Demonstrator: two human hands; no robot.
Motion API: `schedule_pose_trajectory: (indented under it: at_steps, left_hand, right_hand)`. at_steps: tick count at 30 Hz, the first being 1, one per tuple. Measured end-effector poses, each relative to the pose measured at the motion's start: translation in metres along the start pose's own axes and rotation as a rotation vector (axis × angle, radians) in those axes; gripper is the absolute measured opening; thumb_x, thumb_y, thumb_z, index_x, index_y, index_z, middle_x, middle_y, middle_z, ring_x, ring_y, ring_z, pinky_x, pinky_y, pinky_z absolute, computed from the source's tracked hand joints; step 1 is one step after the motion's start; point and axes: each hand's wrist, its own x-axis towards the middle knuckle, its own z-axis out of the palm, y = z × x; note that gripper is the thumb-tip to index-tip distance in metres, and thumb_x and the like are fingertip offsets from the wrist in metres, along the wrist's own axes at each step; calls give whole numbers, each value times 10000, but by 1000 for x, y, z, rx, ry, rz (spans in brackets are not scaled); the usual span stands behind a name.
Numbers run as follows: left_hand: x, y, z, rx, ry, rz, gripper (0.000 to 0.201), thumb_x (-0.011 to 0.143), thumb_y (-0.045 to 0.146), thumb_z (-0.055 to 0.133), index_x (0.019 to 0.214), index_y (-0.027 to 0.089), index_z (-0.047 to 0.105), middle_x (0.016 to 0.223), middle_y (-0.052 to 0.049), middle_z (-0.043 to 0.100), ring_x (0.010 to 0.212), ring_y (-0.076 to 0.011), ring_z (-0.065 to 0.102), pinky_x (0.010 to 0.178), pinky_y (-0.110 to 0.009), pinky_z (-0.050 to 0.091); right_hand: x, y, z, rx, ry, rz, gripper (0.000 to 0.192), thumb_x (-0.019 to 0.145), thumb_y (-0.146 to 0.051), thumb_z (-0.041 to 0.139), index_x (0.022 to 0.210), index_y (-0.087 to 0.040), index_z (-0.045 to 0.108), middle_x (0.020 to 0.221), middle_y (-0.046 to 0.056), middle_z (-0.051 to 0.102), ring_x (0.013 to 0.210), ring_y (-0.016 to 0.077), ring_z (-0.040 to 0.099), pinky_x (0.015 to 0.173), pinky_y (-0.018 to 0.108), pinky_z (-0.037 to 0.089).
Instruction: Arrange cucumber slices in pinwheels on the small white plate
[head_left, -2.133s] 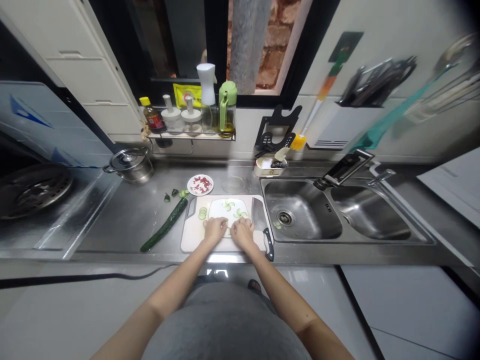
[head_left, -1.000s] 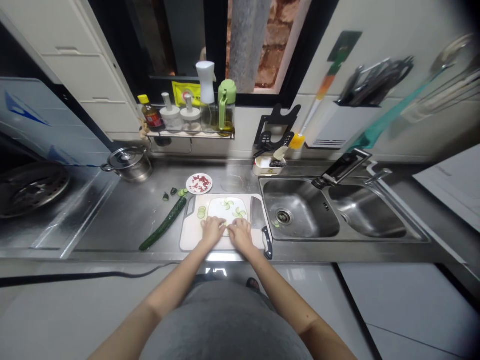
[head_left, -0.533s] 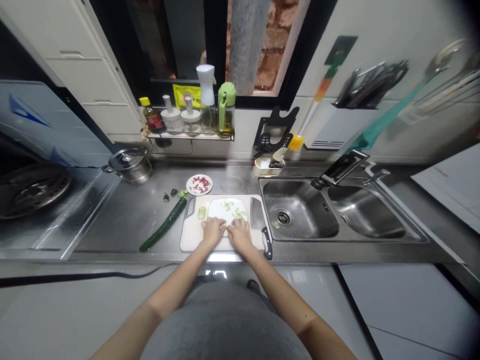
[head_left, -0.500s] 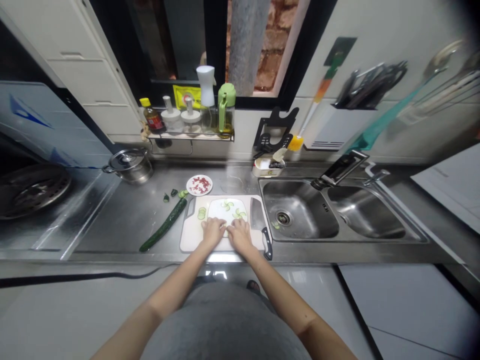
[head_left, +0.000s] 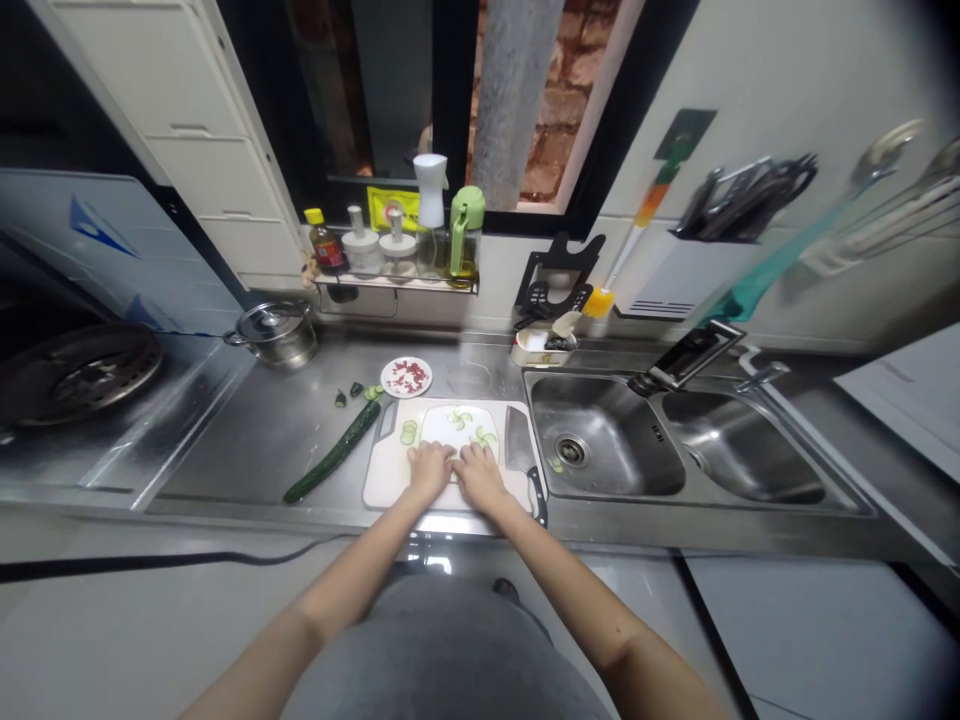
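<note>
Both my hands rest over the near side of a white plate (head_left: 435, 422) on the cutting board (head_left: 384, 482). My left hand (head_left: 430, 468) and my right hand (head_left: 478, 472) are closed, fingertips almost meeting over a pale green cucumber slice, mostly hidden by the fingers. Cucumber slices (head_left: 460, 417) lie fanned in a curl at the plate's far side, and another fan (head_left: 485, 437) sits at its right. Loose slices (head_left: 409, 432) lie on the board left of the plate. A kitchen knife (head_left: 516, 440) lies along the board's right side, black handle toward me.
A long cucumber (head_left: 334, 456) lies left of the board, with cut ends and slices (head_left: 373, 392) beyond it. Behind the board stands a small plate (head_left: 388, 382) of red bits. The double sink (head_left: 607, 470) is at the right, a lidded pot (head_left: 281, 340) at the back left.
The view has tilted and shifted slightly, so everything sits a little lower and further right. My hands stay together at the plate's near side, with only slight finger movement.
</note>
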Motion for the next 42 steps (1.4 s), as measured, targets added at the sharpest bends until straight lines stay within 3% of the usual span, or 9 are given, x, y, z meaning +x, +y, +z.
schedule_pose_trajectory:
  at_steps: [6, 14, 17, 22, 25, 32, 42]
  left_hand:
    - [-11, -13, -3, -125, 124, -80, 292, 915, 302, 488, 1108, 271, 705, 1129, -78, 698, 1125, -274, 536, 956, -431, 312]
    - [-9, -47, -18, -236, 333, -366, 282, 872, 290, 517, 1079, 255, 705, 1044, -78, 724, 1080, -283, 575, 945, -424, 327]
    - [-3, -58, -21, -257, 381, -427, 313, 854, 337, 552, 1133, 260, 671, 1038, -68, 722, 1089, -291, 576, 968, -445, 319]
    - [4, -71, -21, -238, 371, -489, 372, 846, 423, 557, 1173, 264, 637, 1096, -75, 709, 1133, -314, 556, 993, -474, 306]
    - [9, -73, -22, -217, 336, -507, 405, 837, 465, 554, 1177, 258, 632, 1123, -87, 702, 1143, -329, 546, 998, -496, 298]
    - [16, -70, -19, -153, 285, -514, 424, 828, 516, 528, 1123, 239, 657, 1164, -124, 679, 1153, -352, 533, 983, -518, 306]
    - [20, -66, -17, -154, 320, -534, 329, 831, 437, 552, 1051, 237, 694, 1158, -120, 675, 1150, -332, 542, 988, -493, 305]
  right_hand:
    - [7, 5, -8, 1, -21, -32, 321, 909, -132, 448, 1097, -151, 708, 1116, 157, 591, 1154, 289, 400, 1014, 447, 268]
    - [16, 8, -12, 86, 9, 83, 263, 862, -124, 482, 927, -134, 736, 1056, 155, 595, 1069, 279, 433, 951, 403, 308]
    - [11, 12, -11, 206, 163, 180, 256, 884, -148, 472, 931, -144, 723, 1047, 133, 603, 1023, 257, 455, 924, 371, 346]
    - [-13, 18, -14, 466, 580, 208, 271, 916, -172, 434, 960, -173, 701, 986, 96, 643, 1008, 238, 497, 934, 366, 391]
    - [-30, 22, -15, 534, 687, 198, 251, 903, -183, 449, 935, -189, 698, 936, 84, 658, 978, 239, 528, 925, 386, 405]
    - [-56, 25, -5, 537, 662, 243, 222, 911, -227, 464, 898, -202, 684, 904, 73, 668, 942, 240, 553, 901, 391, 415]
    - [-56, 19, 0, 557, 642, 228, 222, 923, -233, 462, 892, -194, 678, 886, 72, 672, 924, 233, 558, 877, 373, 418]
